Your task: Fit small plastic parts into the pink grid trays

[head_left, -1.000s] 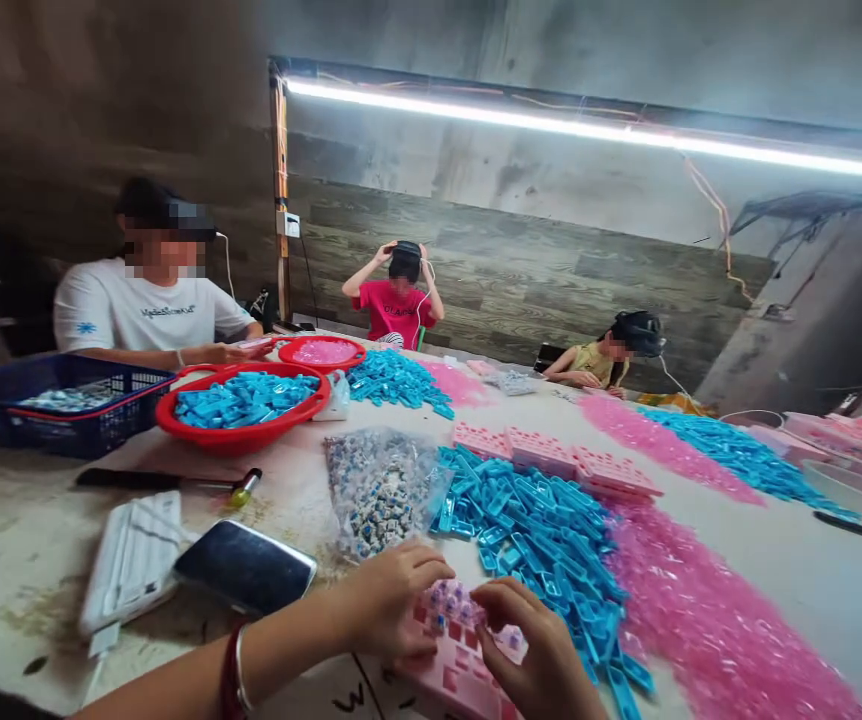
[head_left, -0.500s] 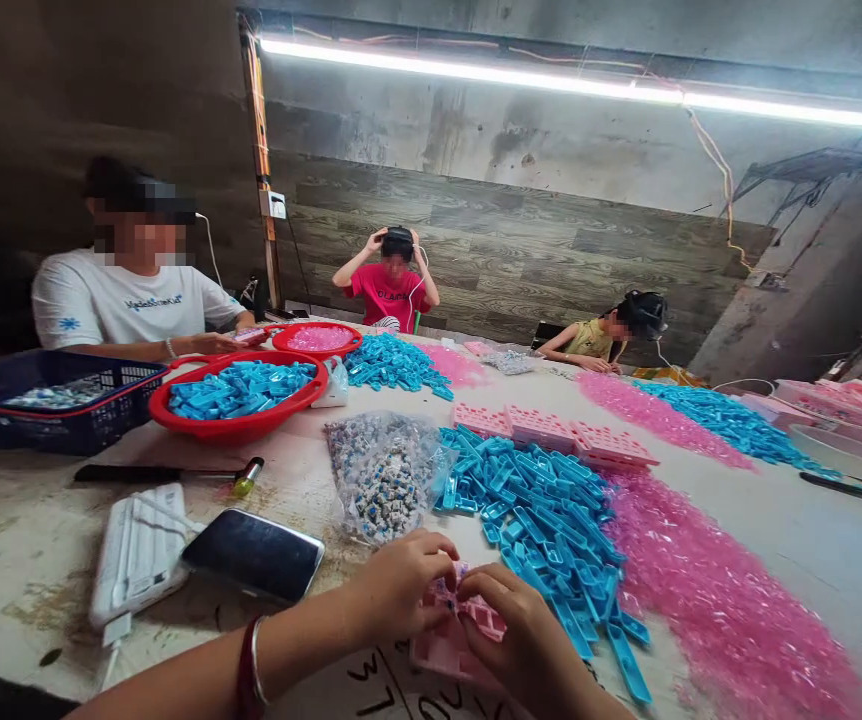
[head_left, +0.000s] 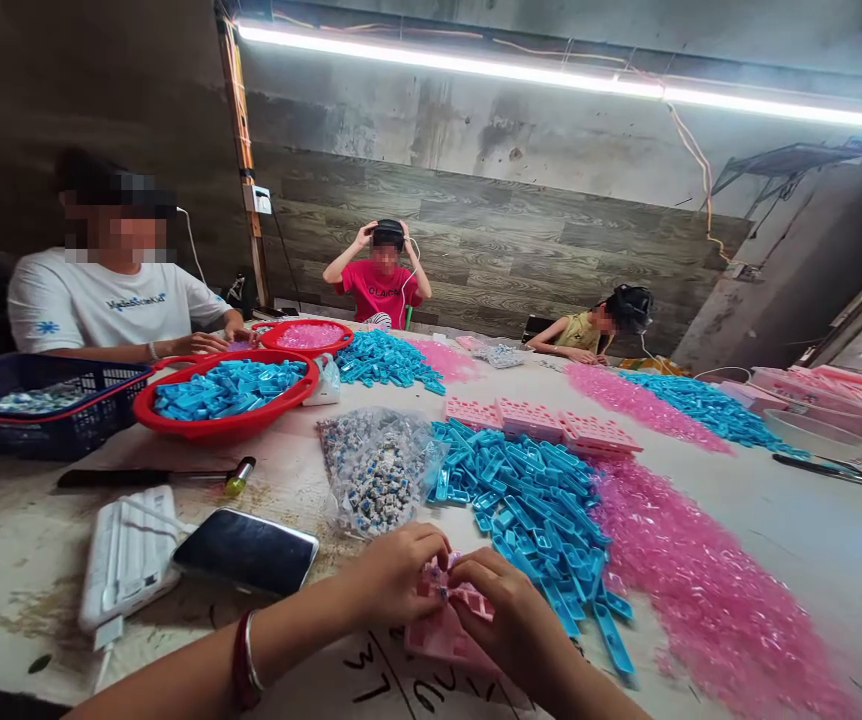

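Observation:
My left hand (head_left: 401, 570) and my right hand (head_left: 506, 610) meet over a pink tray (head_left: 442, 640) with compartments at the bottom centre. Fingers of both hands are pinched close together around a tiny piece that I cannot make out. Just beyond them lies a clear bag (head_left: 378, 470) of small white and blue parts. A pile of blue plastic pieces (head_left: 528, 510) spreads behind and to the right of the tray. Right of that is a heap of clear pink pieces (head_left: 708, 590). More pink trays (head_left: 532, 418) stand in a row behind the blue pile.
At left are a phone (head_left: 247, 550), a white power bank (head_left: 131, 555), a hammer (head_left: 168, 477), a red basin (head_left: 225, 428) of blue pieces and a dark blue basket (head_left: 63, 425). Three people sit around the table; pliers (head_left: 836, 470) lie at right.
The whole view has shifted slightly, so things appear a little further left. My hands stay together over the pink tray. The person at left has lowered the pink item held earlier.

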